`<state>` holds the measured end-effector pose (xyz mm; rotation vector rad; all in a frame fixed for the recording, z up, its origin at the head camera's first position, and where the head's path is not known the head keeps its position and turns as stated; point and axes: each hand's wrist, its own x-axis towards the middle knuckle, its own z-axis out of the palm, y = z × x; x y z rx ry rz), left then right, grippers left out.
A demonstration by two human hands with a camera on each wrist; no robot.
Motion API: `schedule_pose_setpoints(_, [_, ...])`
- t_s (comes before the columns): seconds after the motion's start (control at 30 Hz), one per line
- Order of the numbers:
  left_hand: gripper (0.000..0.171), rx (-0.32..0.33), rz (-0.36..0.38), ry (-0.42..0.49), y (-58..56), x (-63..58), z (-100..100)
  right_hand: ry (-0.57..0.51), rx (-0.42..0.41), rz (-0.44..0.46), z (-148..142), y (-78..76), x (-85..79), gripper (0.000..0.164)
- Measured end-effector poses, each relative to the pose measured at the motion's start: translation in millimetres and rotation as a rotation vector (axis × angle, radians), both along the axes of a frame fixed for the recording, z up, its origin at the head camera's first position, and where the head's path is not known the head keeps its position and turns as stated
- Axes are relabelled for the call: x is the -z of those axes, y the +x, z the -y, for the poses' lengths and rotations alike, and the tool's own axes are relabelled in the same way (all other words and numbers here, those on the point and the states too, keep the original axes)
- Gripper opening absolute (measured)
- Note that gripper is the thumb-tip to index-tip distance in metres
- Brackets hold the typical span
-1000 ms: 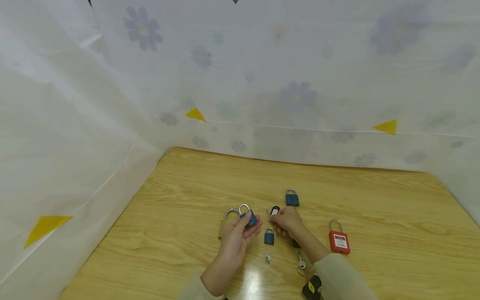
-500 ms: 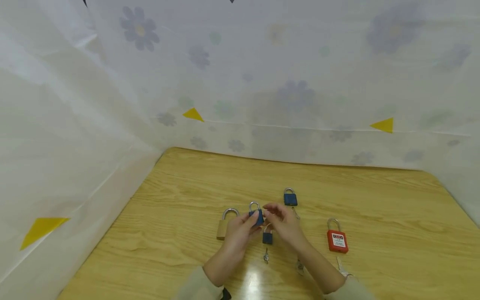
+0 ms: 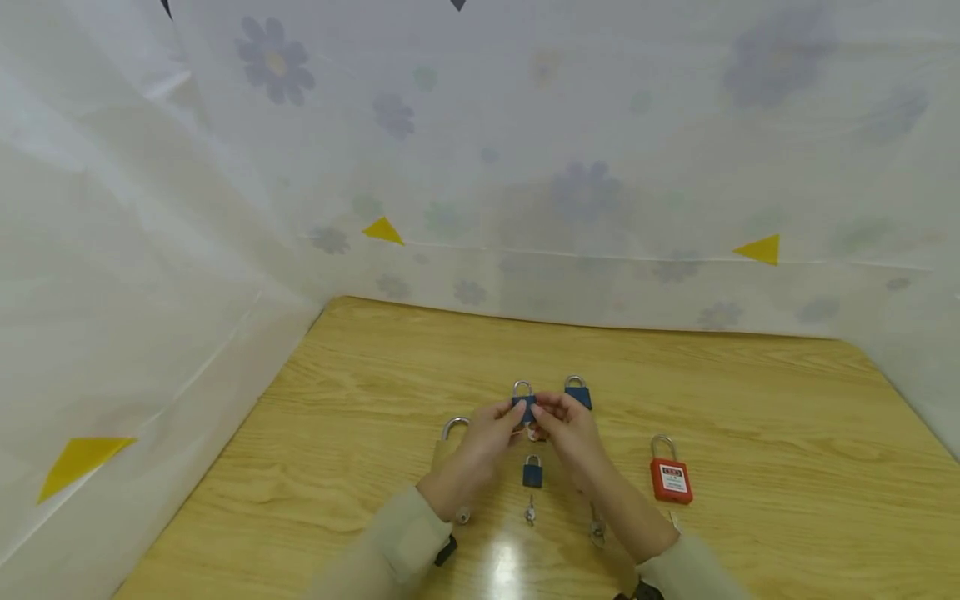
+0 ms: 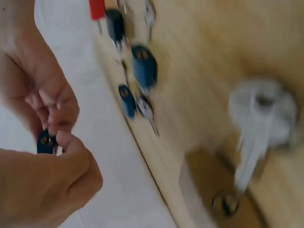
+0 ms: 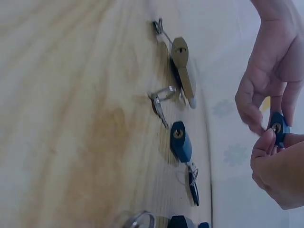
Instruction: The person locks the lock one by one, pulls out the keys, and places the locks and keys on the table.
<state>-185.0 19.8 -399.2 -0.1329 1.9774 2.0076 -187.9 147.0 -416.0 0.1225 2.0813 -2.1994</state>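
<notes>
Between both hands a blue padlock with a silver shackle is held up over the table, shackle pointing away. My left hand pinches its left side, the thumb on its face. From the other side my right hand pinches it too, thumb and fingertips at its body. The wrist views show the bottom of this padlock with its brass keyhole, fingertips right beside it. A key shows just below it in the head view. Nearer lies a smaller blue padlock with a key in front.
A brass padlock, partly hidden, lies by the left hand. Another blue padlock lies behind the right hand, a red labelled padlock farther right. Keys lie near the right forearm. White flowered sheeting walls the wooden table.
The left hand has carried the blue padlock right and away from the body. The right hand has left the table beside the tagged key and come to the padlock.
</notes>
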Motion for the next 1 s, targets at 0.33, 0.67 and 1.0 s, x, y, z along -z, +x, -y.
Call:
schedule_pose_setpoints(0.33, [0.021, -0.099, -0.296, -0.503, -66.3, 13.4, -20.8, 0.055, 0.144, 0.060, -3.0, -52.7, 17.0, 0.025])
schedule_pose_setpoints(0.67, [0.014, -0.148, -0.389, -0.785, -139.9, 135.3, -36.0, 0.434, 0.211, 0.149, 7.8, -65.1, 34.7, 0.021])
schedule_pose_setpoints(1.0, [0.016, -0.157, -0.425, -0.897, -170.7, 192.2, -38.0, 0.609, 0.189, 0.156, 14.3, -63.6, 31.9, 0.013])
